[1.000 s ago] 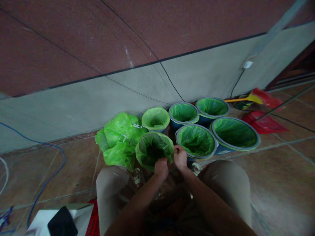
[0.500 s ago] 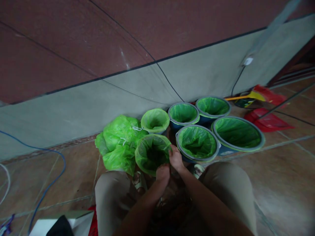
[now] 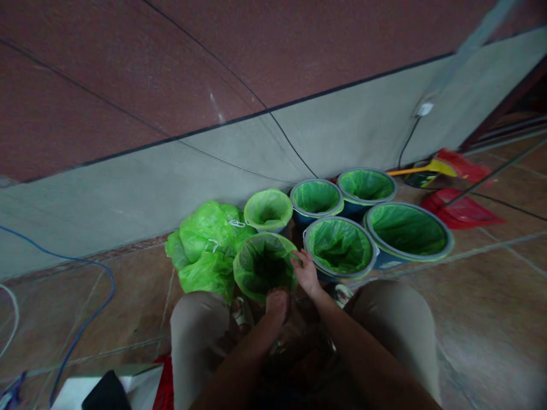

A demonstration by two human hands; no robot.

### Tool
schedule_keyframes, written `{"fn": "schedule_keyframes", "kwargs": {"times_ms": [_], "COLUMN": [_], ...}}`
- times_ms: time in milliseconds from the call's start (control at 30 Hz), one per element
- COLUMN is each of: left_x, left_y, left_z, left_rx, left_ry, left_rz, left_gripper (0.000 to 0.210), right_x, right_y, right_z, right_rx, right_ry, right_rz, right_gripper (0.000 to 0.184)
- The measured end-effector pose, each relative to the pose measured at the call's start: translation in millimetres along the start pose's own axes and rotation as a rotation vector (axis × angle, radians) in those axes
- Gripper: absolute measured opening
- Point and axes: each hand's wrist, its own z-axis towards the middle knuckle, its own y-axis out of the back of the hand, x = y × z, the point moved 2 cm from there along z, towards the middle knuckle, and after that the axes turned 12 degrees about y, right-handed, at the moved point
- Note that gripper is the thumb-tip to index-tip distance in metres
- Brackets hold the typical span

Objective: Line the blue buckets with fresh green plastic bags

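Observation:
Between my knees stands a bin lined with a thin green trash bag, the bag folded out over its rim. At the near side of that rim my left hand is closed on the bag's edge, its fingertips partly hidden. My right hand is at the right side of the rim with fingers apart, close to or touching the bag. Just behind stands a smaller bin with a pale green liner. Immediately right of my right hand is a blue bin with a grey ring, also lined in green.
More lined bins stand to the right and along the wall. Knotted green bags lie on the left. A red dustpan and a broom are at the far right. A blue cable crosses the floor tiles.
My right hand's fingers have loosened and spread at the right of the rim. My left hand has shifted slightly left along the near rim.

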Motion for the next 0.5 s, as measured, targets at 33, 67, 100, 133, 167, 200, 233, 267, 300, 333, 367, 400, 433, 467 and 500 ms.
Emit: {"fn": "schedule_keyframes", "kwargs": {"times_ms": [33, 67, 100, 133, 167, 200, 233, 267, 300, 333, 367, 400, 433, 467, 500], "left_x": [0.7, 1.5, 2.5, 3.8, 5.7, 8.3, 11.5, 15.2, 19.5, 23.9, 28.1, 31.7, 34.6, 36.7, 38.0], "left_y": [1.1, 2.6, 4.4, 6.4, 8.4, 10.2, 11.7, 12.8, 13.4, 13.3, 12.8, 11.6, 10.0, 8.1, 6.3], "left_z": [-2.9, -6.0, -9.2, -12.5, -15.8, -19.0, -22.0, -24.8, -27.4, -29.6, -31.4, -32.6, -33.3, -33.3, -32.8], "left_rx": [-0.02, -0.042, -0.064, -0.085, -0.105, -0.123, -0.141, -0.16, -0.176, -0.19, -0.198, -0.193, -0.175, -0.148, -0.116], "left_ry": [0.001, 0.004, 0.007, 0.006, 0.005, 0.002, -0.001, -0.004, -0.003, 0.004, 0.007, 0.008, 0.007, 0.005, 0.007], "left_rz": [0.002, 0.002, -0.002, -0.013, -0.03, -0.05, -0.071, -0.088, -0.099, -0.101, -0.095, -0.08, -0.057, -0.031, -0.003], "left_gripper": [0.033, 0.034, 0.037, 0.042, 0.047, 0.051, 0.054, 0.057, 0.057, 0.056, 0.052, 0.047, 0.041, 0.036, 0.034], "right_x": [2.0, 3.2, 3.9, 4.1, 4.3, 4.7, 5.5, 6.6, 8.0, 9.7, 11.4, 13.0, 14.2, 15.1, 15.6], "right_y": [4.6, 9.4, 14.0, 18.1, 21.3, 23.4, 24.2, 23.8, 22.4, 20.3, 18.0, 15.6, 13.5, 11.8, 10.6], "right_z": [0.5, 0.3, -0.5, -2.0, -4.2, -6.9, -10.0, -13.2, -16.5, -19.7, -22.7, -25.4, -27.6, -29.2, -30.3], "right_rx": [-0.04, -0.076, -0.109, -0.134, -0.146, -0.146, -0.131, -0.102, -0.066, -0.026, 0.01, 0.041, 0.065, 0.083, 0.098], "right_ry": [0.001, -0.01, -0.033, -0.062, -0.088, -0.106, -0.116, -0.118, -0.116, -0.108, -0.1, -0.094, -0.089, -0.084, -0.081], "right_rz": [-0.016, -0.039, -0.064, -0.09, -0.113, -0.133, -0.151, -0.169, -0.189, -0.211, -0.234, -0.259, -0.284, -0.305, -0.323], "right_gripper": [0.034, 0.035, 0.036, 0.036, 0.036, 0.035, 0.033, 0.031, 0.029, 0.026, 0.024, 0.023, 0.022, 0.023, 0.025]}}
